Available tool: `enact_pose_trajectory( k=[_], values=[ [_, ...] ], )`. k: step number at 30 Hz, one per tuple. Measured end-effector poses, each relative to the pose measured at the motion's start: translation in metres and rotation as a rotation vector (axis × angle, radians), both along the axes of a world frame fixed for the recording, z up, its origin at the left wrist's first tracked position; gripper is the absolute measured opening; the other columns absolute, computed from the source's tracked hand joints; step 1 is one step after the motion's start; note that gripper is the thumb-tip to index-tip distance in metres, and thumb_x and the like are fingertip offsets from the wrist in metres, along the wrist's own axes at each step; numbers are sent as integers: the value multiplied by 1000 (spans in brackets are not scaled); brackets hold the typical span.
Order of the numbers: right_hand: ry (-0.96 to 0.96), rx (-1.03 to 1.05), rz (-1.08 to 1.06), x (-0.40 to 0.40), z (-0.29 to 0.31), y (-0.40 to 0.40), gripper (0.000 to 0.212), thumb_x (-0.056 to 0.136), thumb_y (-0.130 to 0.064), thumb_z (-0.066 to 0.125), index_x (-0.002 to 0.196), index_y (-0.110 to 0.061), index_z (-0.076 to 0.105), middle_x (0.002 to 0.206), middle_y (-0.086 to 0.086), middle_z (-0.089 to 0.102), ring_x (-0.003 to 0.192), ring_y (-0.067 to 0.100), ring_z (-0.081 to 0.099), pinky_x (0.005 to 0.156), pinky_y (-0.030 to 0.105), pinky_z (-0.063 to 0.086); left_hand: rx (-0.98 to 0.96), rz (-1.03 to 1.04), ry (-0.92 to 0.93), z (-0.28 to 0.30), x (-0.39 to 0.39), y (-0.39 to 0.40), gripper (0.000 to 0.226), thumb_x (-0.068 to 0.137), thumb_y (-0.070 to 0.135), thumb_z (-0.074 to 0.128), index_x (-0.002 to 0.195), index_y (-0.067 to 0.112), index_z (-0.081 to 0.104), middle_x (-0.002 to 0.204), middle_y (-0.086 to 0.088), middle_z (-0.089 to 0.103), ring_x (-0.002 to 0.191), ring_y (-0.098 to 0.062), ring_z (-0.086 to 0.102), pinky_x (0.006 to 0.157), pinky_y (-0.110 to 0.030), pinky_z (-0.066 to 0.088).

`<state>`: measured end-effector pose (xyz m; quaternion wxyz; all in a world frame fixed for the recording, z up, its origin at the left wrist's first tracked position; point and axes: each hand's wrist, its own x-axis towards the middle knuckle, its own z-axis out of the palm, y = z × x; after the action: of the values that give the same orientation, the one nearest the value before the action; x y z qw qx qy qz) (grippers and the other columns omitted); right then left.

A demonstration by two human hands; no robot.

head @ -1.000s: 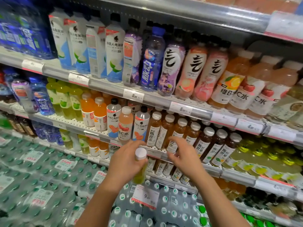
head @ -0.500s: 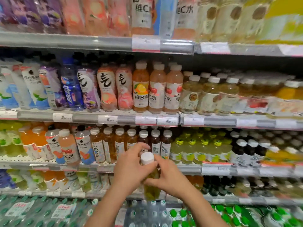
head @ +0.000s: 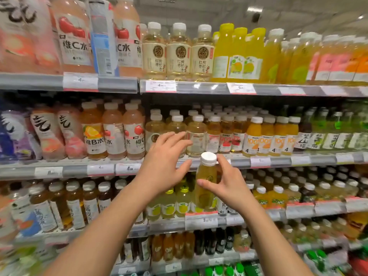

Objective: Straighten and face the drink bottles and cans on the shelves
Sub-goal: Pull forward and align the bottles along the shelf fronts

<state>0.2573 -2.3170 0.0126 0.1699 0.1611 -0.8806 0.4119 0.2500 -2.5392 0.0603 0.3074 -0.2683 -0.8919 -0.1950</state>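
Yellow bottle (head: 206,182) upright in right hand (head: 227,186); left hand (head: 165,166) open just beside

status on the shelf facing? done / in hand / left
Done: top-shelf pale bottles face label-forward. In hand: right hand holds a white-capped yellow bottle off the shelf; left hand reaches to the pale middle-shelf row. Left: shelve it; that row's labels look turned.

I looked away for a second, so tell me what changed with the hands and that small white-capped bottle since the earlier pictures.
The left hand has let go of the small white-capped bottle of pale yellow drink and now reaches open toward the pale bottles on the shelf row behind. The right hand has taken the bottle over, fingers around its body. The view has swung up and right along the shelves. The bottle stays upright, off the shelf.
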Motion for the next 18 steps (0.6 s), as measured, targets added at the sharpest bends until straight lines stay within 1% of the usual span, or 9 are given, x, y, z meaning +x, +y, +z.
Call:
enact_pose_trajectory(
  k=[3,4,5,8,10,12,14,16,18],
  values=[
    [87,10,-3,0,38,36,60,80,-44,84,128,-35,50,110,-24,68,100,-6,64,84,18,53,-132,34,151,33,-19,28,61,93,45,55,150,30,41,167,1,20,155,-28,10,123,-54,22],
    [134,19,-15,-1,50,47,59,80,-44,84,128,-36,50,112,-24,66,102,-7,63,83,14,50,-169,51,190,44,-25,37,65,94,43,57,154,31,35,169,0,13,156,-29,4,124,-55,17],
    [188,33,-40,-3,63,58,58,80,-45,84,127,-36,51,114,-23,65,103,-6,62,83,13,48,-203,78,214,55,-30,46,69,94,43,57,156,31,29,170,-1,6,156,-30,-1,125,-56,12],
    [346,25,-127,-9,104,88,55,81,-47,82,126,-34,53,116,-14,64,103,3,62,84,23,51,-284,189,243,80,-47,69,79,94,50,51,160,34,11,170,-2,-5,155,-34,-9,123,-61,4],
    [431,-16,-169,-14,133,106,51,83,-46,80,125,-34,52,116,-11,64,104,8,62,85,26,52,-306,268,229,85,-60,78,82,94,56,47,160,35,4,170,-2,-5,155,-35,-9,121,-65,0],
    [517,-68,-214,-21,161,124,53,85,-45,78,129,-30,52,119,-8,65,108,12,63,87,31,53,-309,313,183,82,-72,81,82,94,62,41,160,36,0,170,0,-8,154,-35,-12,120,-67,-3],
    [597,-99,-278,-34,189,140,58,88,-46,75,136,-25,50,125,-7,63,113,14,61,92,35,54,-323,345,175,76,-81,79,81,93,66,37,160,36,3,170,2,-10,154,-34,-13,119,-68,-4],
    [654,-127,-344,-55,215,155,59,88,-49,73,137,-25,49,126,-6,62,115,13,61,96,42,55,-321,353,209,73,-85,79,80,91,68,38,160,36,12,170,2,-3,155,-34,-6,119,-68,-2],
    [679,-174,-424,-75,237,166,68,86,-53,72,143,-30,42,133,-5,60,119,15,60,100,45,53,-304,342,221,74,-88,79,80,89,70,37,159,36,17,170,2,6,155,-34,2,119,-68,0]
  ],
)
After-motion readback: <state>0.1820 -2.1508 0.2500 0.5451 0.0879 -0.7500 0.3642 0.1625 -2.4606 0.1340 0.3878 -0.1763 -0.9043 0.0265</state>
